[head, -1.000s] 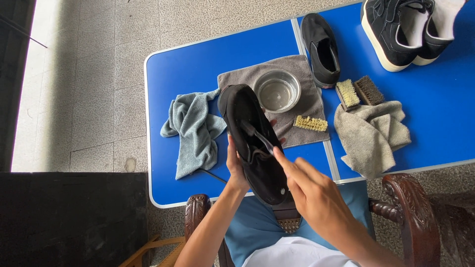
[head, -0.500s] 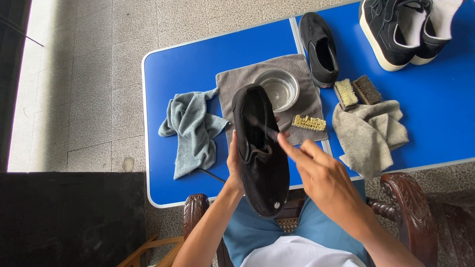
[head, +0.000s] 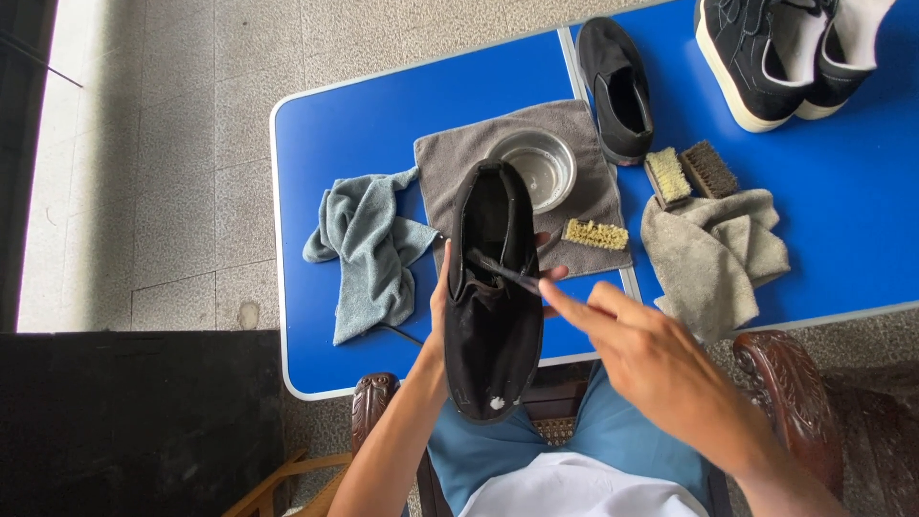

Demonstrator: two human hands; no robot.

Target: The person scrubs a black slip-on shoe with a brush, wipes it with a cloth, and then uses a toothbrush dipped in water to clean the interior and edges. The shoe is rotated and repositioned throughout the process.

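**Hands at work on a black shoe above a blue table**

The left hand (head: 442, 304) grips a black slip-on shoe (head: 493, 297) from beneath and along its side, thumb on the near edge and fingertips showing past the far edge, holding it opening-up above the near edge of a blue folding table (head: 325, 124). The right hand (head: 643, 352) reaches in from the right, fingers pinched on the handle of a thin dark brush (head: 505, 273) whose tip lies across the shoe's opening; the hand is blurred, so the exact grip is hard to read. The two hands are apart, one on each side of the shoe.

On the table behind the shoe, a grey cloth (head: 584, 196) is spread flat with a small metal bowl (head: 544, 165) on it and a pale bristle brush (head: 594, 234) lying near its right edge. A crumpled blue-grey towel (head: 364, 249) lies to the left. A second black slip-on shoe (head: 620, 88) rests farther back, beside two wooden scrub brushes (head: 689, 175) and a rumpled beige towel (head: 713, 254). A pair of black sneakers with white soles (head: 766, 53) sits at the far right corner. The person is seated in a carved wooden chair (head: 780, 369).
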